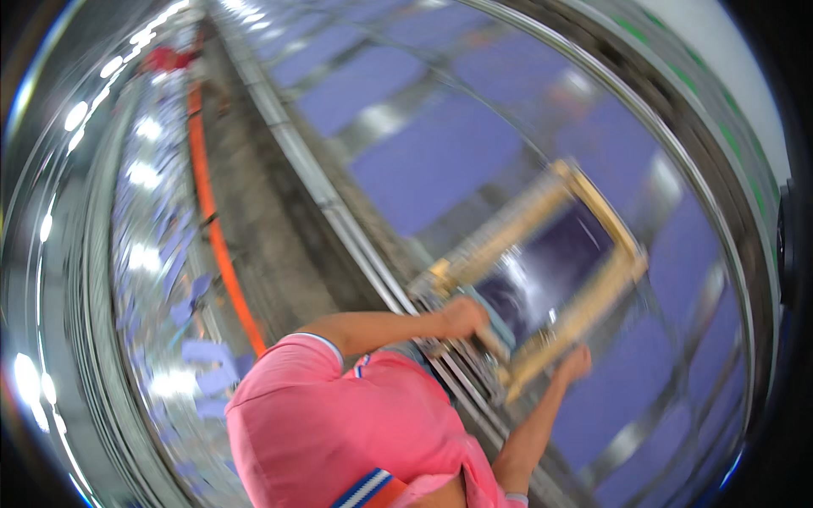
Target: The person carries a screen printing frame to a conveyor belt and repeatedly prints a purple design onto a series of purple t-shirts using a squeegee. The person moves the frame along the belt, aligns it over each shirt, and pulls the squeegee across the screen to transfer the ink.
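Across the foreground, a long table (381, 120) with smooth lilac panels (440, 169) in rows, bare strips of glossy surface between them. Along its left edge, a straight pale metal rail (296, 161); along its right edge, a silvery rail (644, 103), bowed by the lens. On the table, from close by the left rail in toward the middle, a tan rectangular frame (584, 313) around a dark, shiny purple sheet (576, 241). At the frame's end by the left rail, a grey-blue bar (489, 315). Over the bar's upper end, the left hand (464, 317), fingers bent inward; cannot tell, through the blur, whether gripping or only resting. Just beside the frame's long side toward the table's right edge, the right hand (576, 362), rounded and loosely curled; cannot tell whether touching the wood or pinching anything.

Left of the table, a grey-brown aisle (262, 220), bordered by an orange strip (222, 241). Beyond that, a second shiny table with scattered lilac pieces (207, 360), bright lamps (76, 117) and, far off, a person in red (168, 59). At upper right, a pale wall (686, 30) above a green-marked band (728, 144).
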The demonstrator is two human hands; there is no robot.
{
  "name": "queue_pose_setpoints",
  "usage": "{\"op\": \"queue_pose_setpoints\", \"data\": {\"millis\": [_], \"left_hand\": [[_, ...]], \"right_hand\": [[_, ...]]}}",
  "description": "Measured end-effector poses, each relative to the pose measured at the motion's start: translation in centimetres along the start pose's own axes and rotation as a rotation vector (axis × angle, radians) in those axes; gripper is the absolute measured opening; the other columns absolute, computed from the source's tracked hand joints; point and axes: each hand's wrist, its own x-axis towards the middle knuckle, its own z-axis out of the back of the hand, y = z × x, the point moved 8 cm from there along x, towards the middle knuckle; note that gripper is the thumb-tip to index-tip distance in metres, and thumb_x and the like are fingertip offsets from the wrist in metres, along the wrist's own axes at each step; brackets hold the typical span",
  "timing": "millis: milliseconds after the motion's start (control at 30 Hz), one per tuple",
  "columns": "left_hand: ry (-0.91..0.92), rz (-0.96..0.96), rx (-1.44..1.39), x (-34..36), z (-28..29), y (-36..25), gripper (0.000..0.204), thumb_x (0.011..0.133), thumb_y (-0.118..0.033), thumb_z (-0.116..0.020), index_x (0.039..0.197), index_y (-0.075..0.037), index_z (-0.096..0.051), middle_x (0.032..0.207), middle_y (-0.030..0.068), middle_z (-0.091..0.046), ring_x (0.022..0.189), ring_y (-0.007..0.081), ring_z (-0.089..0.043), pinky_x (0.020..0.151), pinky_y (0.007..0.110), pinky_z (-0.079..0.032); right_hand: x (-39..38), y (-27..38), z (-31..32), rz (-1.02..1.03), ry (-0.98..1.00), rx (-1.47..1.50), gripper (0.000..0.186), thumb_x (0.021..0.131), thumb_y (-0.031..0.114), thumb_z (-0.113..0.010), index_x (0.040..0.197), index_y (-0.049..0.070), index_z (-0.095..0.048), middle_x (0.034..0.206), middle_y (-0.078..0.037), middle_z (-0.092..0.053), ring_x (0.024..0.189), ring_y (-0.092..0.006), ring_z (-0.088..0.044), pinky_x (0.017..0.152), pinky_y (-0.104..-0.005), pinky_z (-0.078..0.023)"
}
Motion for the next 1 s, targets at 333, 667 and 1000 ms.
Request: {"op": "queue_pose_setpoints", "data": {"millis": [333,667,1000], "left_hand": [[-0.061,0.007,0.211,27.3,3.5,7.6,0.017,0.069,-0.004,-0.066,0.084,-0.011,-0.073,0.084,0.0122,-0.071,0.079,0.0323,-0.07,0.069,0.045,-0.056],[0.385,0.064,0.245,45.4,6.1,10.6,0.028,0.074,-0.014,-0.068,0.1,-0.013,-0.077,0.1,0.0165,-0.073,0.091,0.0334,-0.072,0.08,0.045,-0.058],[0.221,-0.006,0.258,35.5,4.1,8.3,0.019,0.071,-0.013,-0.068,0.088,-0.014,-0.077,0.086,0.0139,-0.073,0.082,0.0348,-0.071,0.072,0.047,-0.056]], "right_hand": [[6.2,14.9,0.1,0.377,-0.215,-0.23,0.034,0.098,0.024,-0.06,0.118,-0.003,-0.066,0.121,-0.021,-0.062,0.116,-0.037,-0.053,0.105,-0.0449,-0.037],[22.2,30.2,-16.2,0.633,0.703,-0.612,0.042,0.079,0.033,-0.075,0.111,0.007,-0.071,0.104,-0.016,-0.07,0.102,-0.0342,-0.065,0.089,-0.0443,-0.051],[13.5,23.9,-16.4,0.695,0.507,-0.731,0.014,0.079,0.014,-0.062,0.089,0.009,-0.071,0.089,-0.014,-0.071,0.087,-0.034,-0.07,0.074,-0.047,-0.056]]}}
